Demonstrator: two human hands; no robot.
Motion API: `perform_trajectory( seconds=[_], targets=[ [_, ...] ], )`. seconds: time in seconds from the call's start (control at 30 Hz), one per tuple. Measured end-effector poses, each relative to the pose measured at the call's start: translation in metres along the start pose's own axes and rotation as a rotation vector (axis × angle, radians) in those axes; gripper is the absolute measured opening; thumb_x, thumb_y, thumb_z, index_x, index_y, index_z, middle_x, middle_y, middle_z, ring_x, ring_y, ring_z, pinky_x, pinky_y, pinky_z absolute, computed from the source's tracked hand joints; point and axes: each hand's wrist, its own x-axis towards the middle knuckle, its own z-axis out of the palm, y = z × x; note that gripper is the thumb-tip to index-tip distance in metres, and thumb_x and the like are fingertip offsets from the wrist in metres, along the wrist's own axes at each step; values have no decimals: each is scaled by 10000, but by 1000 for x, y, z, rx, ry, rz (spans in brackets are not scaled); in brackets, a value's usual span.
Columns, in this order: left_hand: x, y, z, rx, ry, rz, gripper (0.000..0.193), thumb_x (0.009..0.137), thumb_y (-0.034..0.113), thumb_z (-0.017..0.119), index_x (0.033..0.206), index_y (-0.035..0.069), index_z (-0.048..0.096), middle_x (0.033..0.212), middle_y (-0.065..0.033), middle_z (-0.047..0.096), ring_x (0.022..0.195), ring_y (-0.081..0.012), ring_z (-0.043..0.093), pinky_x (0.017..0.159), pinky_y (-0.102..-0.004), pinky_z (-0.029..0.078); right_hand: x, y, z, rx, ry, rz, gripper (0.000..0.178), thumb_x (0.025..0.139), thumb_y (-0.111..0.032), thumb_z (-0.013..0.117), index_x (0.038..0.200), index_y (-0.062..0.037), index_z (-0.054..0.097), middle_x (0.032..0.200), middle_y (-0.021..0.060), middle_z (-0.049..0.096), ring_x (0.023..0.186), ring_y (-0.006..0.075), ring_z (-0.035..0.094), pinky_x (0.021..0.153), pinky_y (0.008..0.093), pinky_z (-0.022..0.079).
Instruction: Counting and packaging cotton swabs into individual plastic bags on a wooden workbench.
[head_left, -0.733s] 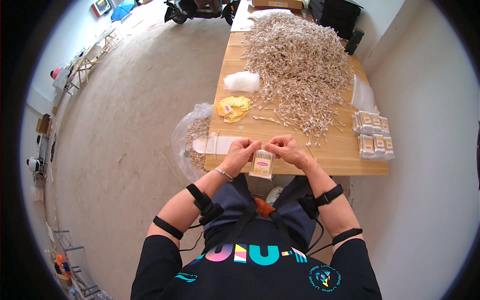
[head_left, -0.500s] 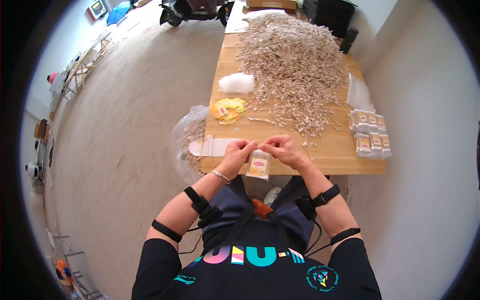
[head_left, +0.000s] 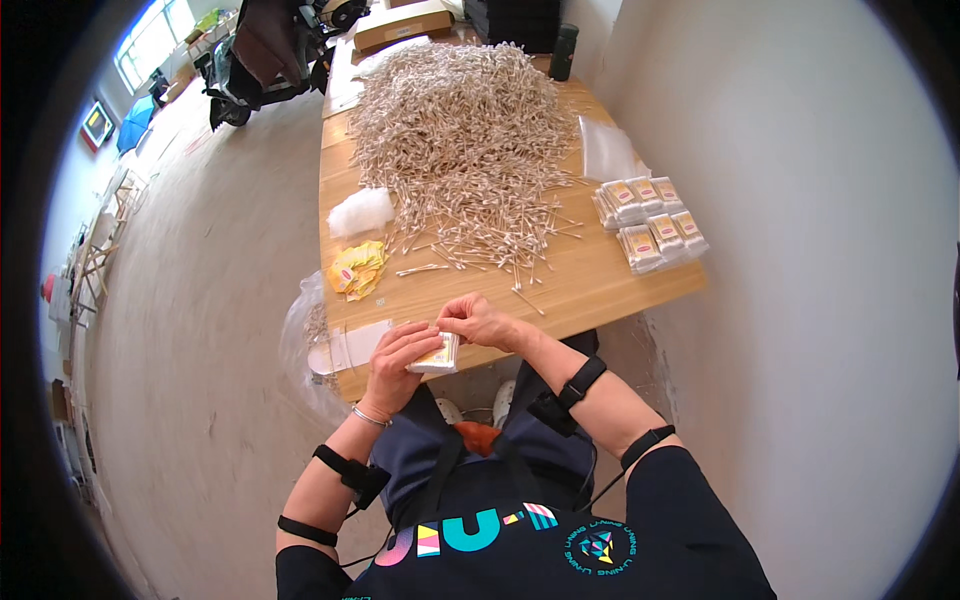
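Note:
At the near edge of the wooden table, my left hand point(head_left: 398, 358) wraps over a small clear pack of cotton swabs point(head_left: 436, 357) with a yellow label. My right hand point(head_left: 478, 322) pinches the top end of that pack, its fingers pressed together. Part of the pack lies hidden under my left fingers. Beyond my hands a large heap of loose cotton swabs point(head_left: 460, 130) spreads over the table. To the left lie a pile of yellow label cards point(head_left: 357, 270) and a stack of clear plastic bags point(head_left: 361, 212).
Several filled packs point(head_left: 650, 222) stand in rows at the table's right edge, near a flat clear plastic sheet point(head_left: 606, 150). A white strip point(head_left: 352, 347) lies by the near left corner. Below it hangs a plastic sack point(head_left: 303, 335). A dark bottle point(head_left: 564, 52) stands far back.
My view has turned to the right, so the table appears further left. My left hand has moved from the pack's side to lie over its front; my right hand still pinches the top.

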Motion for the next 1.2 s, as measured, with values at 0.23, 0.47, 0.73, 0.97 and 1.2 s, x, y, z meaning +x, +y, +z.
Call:
perform_trajectory(
  seconds=[0.23, 0.47, 0.73, 0.97, 1.2],
  targets=[
    [12, 13, 8, -29, 71, -109, 280, 666, 4, 718, 935, 74, 684, 1013, -82, 674, 1042, -282, 600, 926, -392, 455, 0, 9, -7, 154, 133, -24, 174, 909, -177, 550, 884, -8, 581, 832, 48, 616, 709, 109, 611, 587, 268, 571],
    [7, 3, 18, 133, -29, 53, 371, 656, 12, 714, 1014, 88, 653, 1064, -94, 640, 1067, -302, 570, 914, -391, 459, 2, 19, -19, 88, 216, -74, 163, 905, -164, 536, 893, -5, 569, 796, 62, 615, 682, 120, 615, 524, 270, 552],
    [-46, -64, 24, -151, -97, -672, 406, 683, 9, 733, 1067, 27, 604, 818, -45, 585, 756, -160, 569, 695, -261, 496, -24, 21, -94, 117, 846, -320, 105, 935, -101, 462, 990, -11, 461, 721, 85, 598, 564, 126, 592, 503, 253, 513],
    [-42, -70, 21, -205, -138, -684, 282, 702, 13, 719, 971, 27, 632, 723, 14, 557, 646, -66, 515, 615, -211, 473, -90, 24, -171, 387, 1386, -384, 110, 933, -84, 428, 1008, -14, 391, 753, 118, 592, 539, 148, 579, 473, 261, 507],
    [-35, -65, 21, -185, -155, -736, 233, 706, 40, 716, 928, 39, 642, 694, 23, 553, 628, -64, 511, 607, -207, 466, -108, 32, -201, 556, 1492, -259, 131, 938, -110, 415, 1026, -15, 394, 781, 134, 603, 545, 161, 583, 466, 285, 521]
  ],
)
